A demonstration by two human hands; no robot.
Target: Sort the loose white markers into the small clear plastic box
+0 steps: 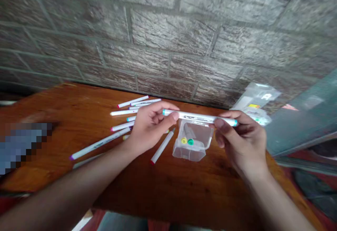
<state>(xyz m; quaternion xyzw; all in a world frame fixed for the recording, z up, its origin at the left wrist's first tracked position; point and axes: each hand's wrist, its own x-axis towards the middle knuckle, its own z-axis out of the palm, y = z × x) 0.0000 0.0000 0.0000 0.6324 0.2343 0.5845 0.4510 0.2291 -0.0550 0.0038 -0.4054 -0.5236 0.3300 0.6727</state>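
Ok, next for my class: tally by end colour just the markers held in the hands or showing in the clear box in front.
Turquoise-ended marker, held between the left hand and right hand: 1
Yellow-ended marker, in the clear box: 1
Green-ended marker, also there: 1
Total: 3

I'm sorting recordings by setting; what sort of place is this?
Probably an indoor desk spot, whether home or classroom is unclear: a wooden table beside a block-patterned wall, with loose white markers scattered on it.
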